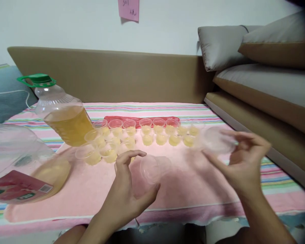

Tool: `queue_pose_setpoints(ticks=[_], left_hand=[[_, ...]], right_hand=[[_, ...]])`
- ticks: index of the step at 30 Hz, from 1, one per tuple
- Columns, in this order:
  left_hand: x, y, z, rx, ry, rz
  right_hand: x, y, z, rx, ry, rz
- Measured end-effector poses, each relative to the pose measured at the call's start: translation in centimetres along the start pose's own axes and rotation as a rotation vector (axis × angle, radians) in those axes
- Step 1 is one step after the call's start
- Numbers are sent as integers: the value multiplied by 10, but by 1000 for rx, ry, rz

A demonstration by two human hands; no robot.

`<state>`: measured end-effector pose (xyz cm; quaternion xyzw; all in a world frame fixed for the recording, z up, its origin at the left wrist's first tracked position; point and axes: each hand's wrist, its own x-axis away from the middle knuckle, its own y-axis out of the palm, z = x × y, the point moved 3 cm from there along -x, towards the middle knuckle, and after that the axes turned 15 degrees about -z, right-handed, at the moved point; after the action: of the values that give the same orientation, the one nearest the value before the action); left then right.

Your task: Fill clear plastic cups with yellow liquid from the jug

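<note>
My left hand [127, 189] curls around a stack of clear plastic cups [152, 169] held on its side above the pink towel [188, 189]. My right hand [241, 159] pinches a single clear cup [216, 140], blurred by motion, just right of the rows. Several small cups filled with yellow liquid [147, 134] stand in rows on the towel ahead of both hands.
A large oil bottle with a green cap [62, 115] stands left of the cups. Another big bottle with a red label [22, 169] lies close at the left edge. Sofa cushions [264, 81] rise on the right. A red strip [142, 118] lies behind the cups.
</note>
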<state>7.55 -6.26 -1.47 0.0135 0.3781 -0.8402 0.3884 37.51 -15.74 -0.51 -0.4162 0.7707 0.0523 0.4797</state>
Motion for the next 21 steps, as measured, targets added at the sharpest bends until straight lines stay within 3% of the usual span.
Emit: queue_pose_setpoints(ticks=[3, 6, 8, 11, 21], left_hand=[[-2, 5, -2, -139, -20, -63], [-4, 9, -4, -188, -16, -93], [-5, 11, -5, -201, -28, -88], [-5, 12, -8, -222, -61, -96], [-7, 16, -10, -250, -62, -152]], right_hand=[[-12, -51, 26, 155, -39, 201], [-3, -96, 74, 347, 224, 432], [9, -114, 108, 398, 447, 516], [26, -123, 144, 410, 685, 509], [36, -122, 173, 393, 816, 439]])
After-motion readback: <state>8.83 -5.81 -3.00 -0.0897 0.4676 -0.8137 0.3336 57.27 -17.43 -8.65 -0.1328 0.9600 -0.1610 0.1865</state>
